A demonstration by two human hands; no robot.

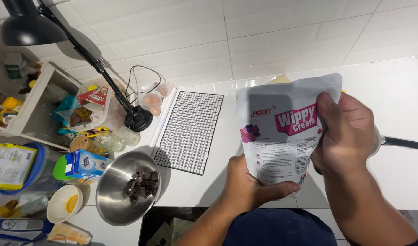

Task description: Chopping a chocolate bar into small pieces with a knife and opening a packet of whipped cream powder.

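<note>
Upright above the white counter point(391, 91), a white plastic pouch with pink label point(282, 132) is gripped by both hands: left hand point(247, 184) clasps its bottom, right hand point(343, 134) pinches its right edge. Nearby sit a black wire rack point(189, 131) and a steel bowl of chocolate chunks point(122, 191).

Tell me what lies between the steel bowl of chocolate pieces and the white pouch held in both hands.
In the head view, the black wire cooling rack lies on the white counter between the steel bowl and the white pouch.

Two bare forearms, no sleeves, watch or rings; left hand point(247, 184) and right hand point(345, 136) ungloved; dark navy blue cloth garment point(279, 228) below.
</note>
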